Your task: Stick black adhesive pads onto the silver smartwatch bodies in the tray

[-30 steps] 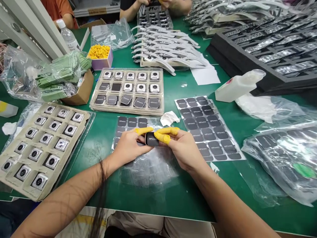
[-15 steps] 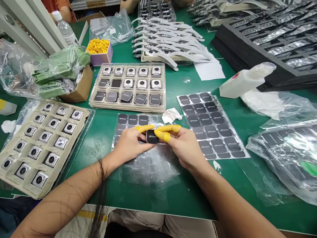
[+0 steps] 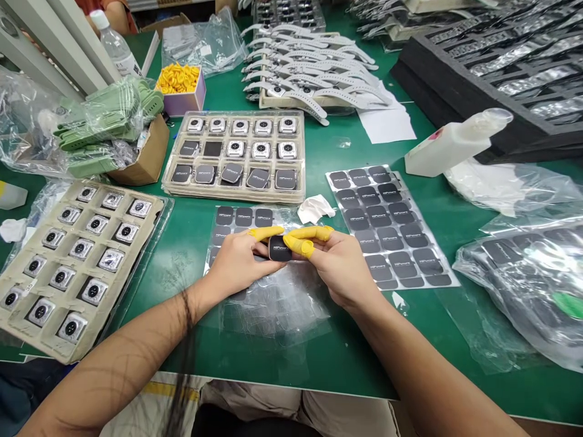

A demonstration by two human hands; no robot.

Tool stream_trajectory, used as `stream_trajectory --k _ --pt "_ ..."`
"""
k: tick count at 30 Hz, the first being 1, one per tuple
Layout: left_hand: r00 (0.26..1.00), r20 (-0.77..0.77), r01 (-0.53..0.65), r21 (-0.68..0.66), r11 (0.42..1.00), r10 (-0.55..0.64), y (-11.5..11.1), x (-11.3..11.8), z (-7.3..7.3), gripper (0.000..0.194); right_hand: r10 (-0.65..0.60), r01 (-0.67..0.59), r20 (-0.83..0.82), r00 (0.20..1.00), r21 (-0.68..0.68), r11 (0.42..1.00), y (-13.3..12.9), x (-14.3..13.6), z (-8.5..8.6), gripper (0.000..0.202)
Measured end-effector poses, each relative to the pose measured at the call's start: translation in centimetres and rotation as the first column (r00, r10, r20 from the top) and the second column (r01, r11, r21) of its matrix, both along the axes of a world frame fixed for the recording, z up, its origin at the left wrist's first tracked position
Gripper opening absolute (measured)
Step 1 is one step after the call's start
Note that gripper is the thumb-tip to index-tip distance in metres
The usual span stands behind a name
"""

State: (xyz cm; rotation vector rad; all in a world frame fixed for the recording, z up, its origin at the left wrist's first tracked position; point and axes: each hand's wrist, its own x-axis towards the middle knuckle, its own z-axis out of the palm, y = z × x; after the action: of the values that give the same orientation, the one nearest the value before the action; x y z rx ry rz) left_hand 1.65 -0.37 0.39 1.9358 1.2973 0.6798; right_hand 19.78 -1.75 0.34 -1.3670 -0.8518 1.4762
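Note:
My left hand [image 3: 234, 261] and my right hand [image 3: 339, 261] meet at the front middle, both with yellow finger cots. Between them is a watch case [image 3: 279, 249], its black "HiFuture" labelled face turned towards me. My left fingers grip it from the left; the right thumb and index finger, closed, press on its upper right corner. Under my hands lie a sheet of black labels [image 3: 244, 217] and clear film [image 3: 277, 306]. A second label sheet [image 3: 390, 230] is to the right. Crumpled white tissue [image 3: 316, 209] rests just beyond my hands.
Behind stands a tray [image 3: 234, 193] of watch cases, some with black faces. Another tray [image 3: 98, 240] is at left. Further around are a box of yellow finger cots [image 3: 182, 91], grey straps [image 3: 314, 67], a white spray bottle [image 3: 449, 145], black foam tray [image 3: 455, 97] and bagged labels [image 3: 523, 267].
My hands stay almost in place around the watch case, which is tilted slightly more and looks a little higher. The whole view has shifted a little.

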Motion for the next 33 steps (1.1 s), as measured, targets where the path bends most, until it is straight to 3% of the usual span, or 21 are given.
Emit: stream_trajectory --k 12,16,18,20,22,24,26,27,28,30,32,33 --pt "1.000 0.011 0.005 0.012 1.000 -0.005 0.0 0.0 0.1 0.008 0.010 -0.011 0.037 0.999 0.025 1.000 -0.2 0.0 -0.4 0.038" --pt "1.000 0.007 0.009 -0.016 1.000 -0.009 0.0 0.1 0.3 0.008 0.050 -0.058 0.105 0.993 0.071 0.996 -0.3 0.0 -0.8 0.037" --pt "1.000 0.007 0.001 -0.031 1.000 -0.001 0.1 0.1 0.3 0.008 0.071 -0.100 0.227 0.971 0.116 0.988 -0.3 0.2 -0.8 0.040" --pt "1.000 0.021 -0.016 -0.084 0.996 0.018 0.1 0.0 0.3 0.013 -0.035 -0.080 0.473 0.880 0.221 0.972 -0.3 0.8 -0.6 0.044" --pt "0.997 0.060 -0.041 -0.169 0.985 0.052 0.0 -0.1 0.1 0.032 -0.213 -0.125 0.675 0.706 0.415 0.901 -0.3 1.5 -0.5 0.047" --pt "0.987 0.132 -0.049 -0.261 0.964 0.086 0.1 -0.3 -0.1 0.051 -0.247 -0.395 0.780 0.574 0.529 0.752 -0.4 2.0 -0.5 0.051" --pt "0.963 0.241 -0.034 -0.338 0.940 0.122 0.2 -0.5 -0.3 0.058 -0.139 -0.701 0.888 0.439 0.435 0.565 -0.7 2.2 -0.8 0.055" --pt "0.946 0.293 -0.023 -0.369 0.929 0.140 0.2 -0.6 -0.3 0.059 -0.095 -0.785 0.931 0.353 0.351 0.510 -0.9 2.1 -0.9 0.056" --pt "0.931 0.330 -0.015 -0.393 0.919 0.156 0.3 -0.7 -0.4 0.058 -0.079 -0.818 0.957 0.279 0.280 0.503 -1.0 2.0 -1.1 0.055" --pt "0.916 0.360 -0.005 -0.426 0.905 0.174 0.3 -0.7 -0.3 0.059 -0.120 -0.765 0.970 0.211 0.240 0.597 -1.1 1.9 -1.4 0.051" --pt "0.914 0.363 0.008 -0.460 0.888 0.180 0.2 -0.5 -0.2 0.061 -0.200 -0.653 0.951 0.238 0.309 0.692 -1.0 1.9 -1.6 0.047" --pt "0.903 0.384 0.020 -0.482 0.876 0.191 0.2 -0.5 -0.1 0.062 -0.236 -0.605 0.931 0.279 0.361 0.710 -0.9 1.8 -1.7 0.046"
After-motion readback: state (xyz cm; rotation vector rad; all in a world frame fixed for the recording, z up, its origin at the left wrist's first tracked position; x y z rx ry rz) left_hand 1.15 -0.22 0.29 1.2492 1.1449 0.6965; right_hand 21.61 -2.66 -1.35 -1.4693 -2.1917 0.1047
